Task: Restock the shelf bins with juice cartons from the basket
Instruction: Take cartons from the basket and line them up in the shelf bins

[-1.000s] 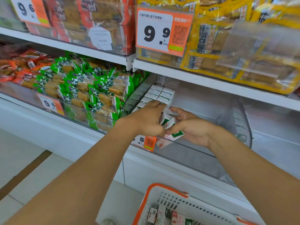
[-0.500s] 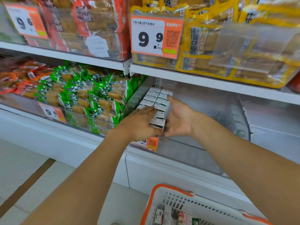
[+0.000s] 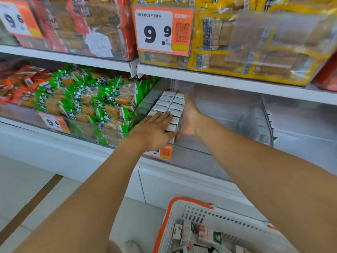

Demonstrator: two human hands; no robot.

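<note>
Small white juice cartons [image 3: 171, 104] stand in two rows along the left side of a clear plastic shelf bin [image 3: 228, 125]. My left hand [image 3: 155, 128] lies flat, fingers straight, on top of the front cartons. My right hand [image 3: 189, 117] presses its straight fingers against the right side of the rows. Neither hand holds a carton. A white basket [image 3: 182, 216] with an orange rim sits at the bottom, with several more cartons [image 3: 200, 236] inside.
Green snack packs [image 3: 94, 103] fill the bin to the left, red ones [image 3: 16, 83] beyond. The shelf above carries yellow bags [image 3: 246, 48] and a 9.9 price tag [image 3: 162, 31]. An orange label [image 3: 166, 152] hangs on the bin's front.
Both hands held loose cartons at the bin's front a second ago. The cartons now stand in the rows, and both hands have flattened against them, reaching deeper into the bin.
</note>
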